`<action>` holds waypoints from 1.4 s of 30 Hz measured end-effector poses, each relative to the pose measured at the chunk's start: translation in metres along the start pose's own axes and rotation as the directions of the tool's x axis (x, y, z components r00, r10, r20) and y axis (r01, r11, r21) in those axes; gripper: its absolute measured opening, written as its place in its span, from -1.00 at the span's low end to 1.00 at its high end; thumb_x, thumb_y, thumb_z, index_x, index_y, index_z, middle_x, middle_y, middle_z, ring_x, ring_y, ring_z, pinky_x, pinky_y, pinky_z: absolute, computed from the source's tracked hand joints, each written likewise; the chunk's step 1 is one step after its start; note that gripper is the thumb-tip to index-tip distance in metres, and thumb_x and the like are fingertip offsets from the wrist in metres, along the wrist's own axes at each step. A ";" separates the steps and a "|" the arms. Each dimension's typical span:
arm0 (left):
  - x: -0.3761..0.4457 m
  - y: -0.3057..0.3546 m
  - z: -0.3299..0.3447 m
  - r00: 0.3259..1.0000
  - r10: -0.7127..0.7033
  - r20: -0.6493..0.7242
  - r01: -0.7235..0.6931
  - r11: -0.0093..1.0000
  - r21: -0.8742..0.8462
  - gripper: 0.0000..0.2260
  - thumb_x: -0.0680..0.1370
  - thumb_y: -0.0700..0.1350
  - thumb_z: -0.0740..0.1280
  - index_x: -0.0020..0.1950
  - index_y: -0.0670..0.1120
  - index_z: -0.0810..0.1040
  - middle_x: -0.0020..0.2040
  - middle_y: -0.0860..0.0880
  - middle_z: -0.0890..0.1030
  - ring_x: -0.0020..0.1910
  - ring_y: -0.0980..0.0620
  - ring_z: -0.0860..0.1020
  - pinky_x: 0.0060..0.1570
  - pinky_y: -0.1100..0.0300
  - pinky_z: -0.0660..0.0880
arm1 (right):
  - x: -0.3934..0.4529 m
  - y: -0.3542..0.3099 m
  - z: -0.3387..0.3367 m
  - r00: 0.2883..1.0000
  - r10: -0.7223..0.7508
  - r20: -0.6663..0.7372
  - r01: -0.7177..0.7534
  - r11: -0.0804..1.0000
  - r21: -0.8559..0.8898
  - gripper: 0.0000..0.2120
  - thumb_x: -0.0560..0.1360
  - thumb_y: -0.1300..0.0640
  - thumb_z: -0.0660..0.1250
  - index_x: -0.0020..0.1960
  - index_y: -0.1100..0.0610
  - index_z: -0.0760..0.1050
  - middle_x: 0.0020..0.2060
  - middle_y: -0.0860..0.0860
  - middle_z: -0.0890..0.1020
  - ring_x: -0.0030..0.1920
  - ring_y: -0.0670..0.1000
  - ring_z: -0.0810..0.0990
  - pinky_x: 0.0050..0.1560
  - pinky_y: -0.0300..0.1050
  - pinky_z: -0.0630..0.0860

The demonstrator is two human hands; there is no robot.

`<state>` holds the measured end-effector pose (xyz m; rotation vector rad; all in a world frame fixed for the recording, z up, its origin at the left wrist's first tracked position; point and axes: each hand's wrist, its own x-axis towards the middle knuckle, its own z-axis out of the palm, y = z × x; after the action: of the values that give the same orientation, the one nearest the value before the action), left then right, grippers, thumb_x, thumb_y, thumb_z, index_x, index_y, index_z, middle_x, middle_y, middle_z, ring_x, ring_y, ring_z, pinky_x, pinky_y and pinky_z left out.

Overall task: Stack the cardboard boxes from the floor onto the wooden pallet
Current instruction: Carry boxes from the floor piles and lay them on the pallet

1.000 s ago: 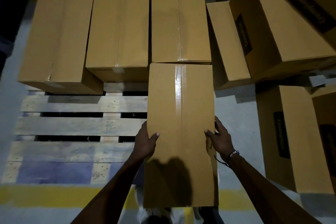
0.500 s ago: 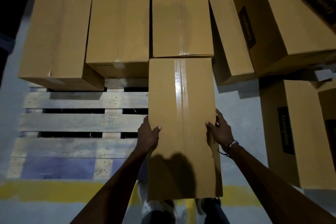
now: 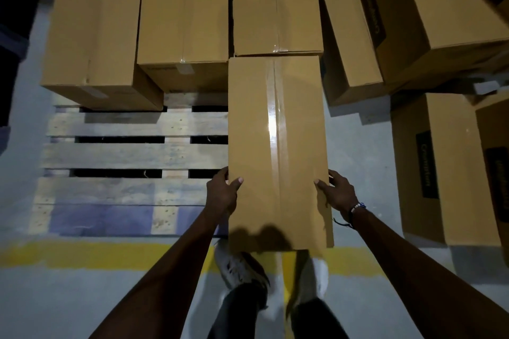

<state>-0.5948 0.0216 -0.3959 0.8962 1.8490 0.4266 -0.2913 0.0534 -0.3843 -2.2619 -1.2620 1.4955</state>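
The wooden pallet (image 3: 115, 157) lies on the grey floor (image 3: 68, 297), filling the 9 o'clock side. Three cardboard boxes (image 3: 184, 11) stand along its 12 o'clock edge. A fourth, taped box (image 3: 278, 151) sits at centre, butted against the rightmost one. The left hand (image 3: 221, 195) and right hand (image 3: 337, 192) hold its near sides, each grip clasping an edge.

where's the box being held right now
Centre of the head view: the held box sits between both hands, its far end meeting the rightmost pallet box.
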 end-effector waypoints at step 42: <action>-0.041 -0.070 0.020 0.987 -0.150 0.050 0.157 0.963 -0.220 -0.54 0.72 0.00 0.28 0.63 0.13 0.31 0.42 -0.11 0.58 0.36 -0.19 0.55 0.39 -0.26 0.46 | -0.035 0.058 0.020 0.986 -0.031 0.163 0.022 0.998 0.052 -0.55 0.72 -0.05 0.14 0.60 -0.05 0.26 0.43 0.04 0.52 0.40 0.20 0.48 0.41 0.25 0.42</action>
<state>-0.5952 -0.0568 -0.4236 0.5995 1.7846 0.5086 -0.2802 -0.0146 -0.4006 -2.1196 -1.2753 1.7136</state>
